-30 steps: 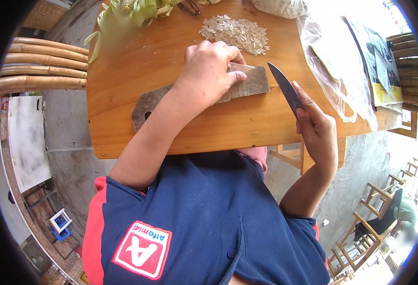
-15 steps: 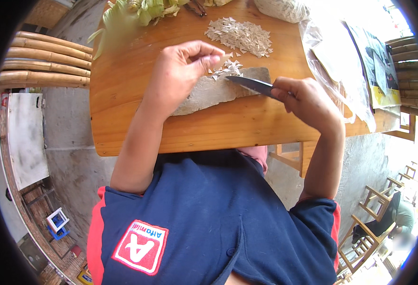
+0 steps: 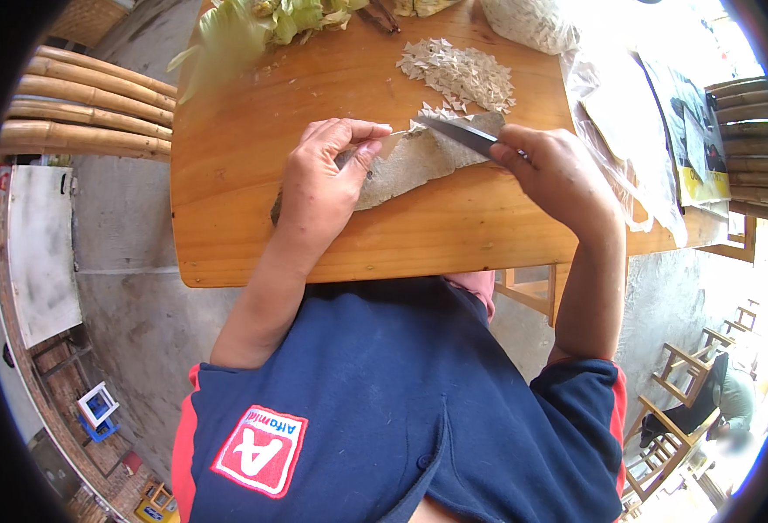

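My left hand (image 3: 325, 174) pinches a thin, pale flat piece (image 3: 390, 145) between thumb and fingertips, just above the left part of a rough, flat slab (image 3: 414, 174). In my right hand (image 3: 563, 170) is a knife (image 3: 461, 134), its dark blade pointing left over the slab's far edge. Close to the blade tip lie several small whitish cut bits (image 3: 437, 112). Beyond them a larger heap of similar triangular bits (image 3: 461, 74) rests on the wooden table (image 3: 253, 218).
Pale green leaves or husks (image 3: 266, 22) lie at the table's far left. A clear bag with whitish contents (image 3: 532, 22) sits at the far right, beside crumpled plastic (image 3: 615, 139). Bamboo rails (image 3: 88, 113) stand left; wooden chairs (image 3: 680, 410) and a person (image 3: 737, 392) are lower right.
The small bits on the slab have shifted away from me, toward the heap, along with the knife tip. My left hand has come nearer to me, still pinching the pale piece.
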Demonstrator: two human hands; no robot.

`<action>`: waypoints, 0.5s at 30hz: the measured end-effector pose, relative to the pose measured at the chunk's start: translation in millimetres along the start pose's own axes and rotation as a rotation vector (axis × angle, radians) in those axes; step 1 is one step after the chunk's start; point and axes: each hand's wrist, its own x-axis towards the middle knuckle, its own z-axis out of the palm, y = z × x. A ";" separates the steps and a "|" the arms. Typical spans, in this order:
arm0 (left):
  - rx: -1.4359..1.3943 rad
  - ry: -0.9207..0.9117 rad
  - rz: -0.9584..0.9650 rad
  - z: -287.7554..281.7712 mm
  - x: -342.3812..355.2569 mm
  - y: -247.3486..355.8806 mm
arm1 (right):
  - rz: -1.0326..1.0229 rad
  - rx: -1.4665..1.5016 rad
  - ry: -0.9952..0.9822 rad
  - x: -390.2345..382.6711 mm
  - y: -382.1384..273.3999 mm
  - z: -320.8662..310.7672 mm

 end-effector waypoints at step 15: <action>0.038 -0.107 0.065 -3.5 -7.4 -0.6 | 0.263 0.085 -0.131 -32.8 5.8 -21.6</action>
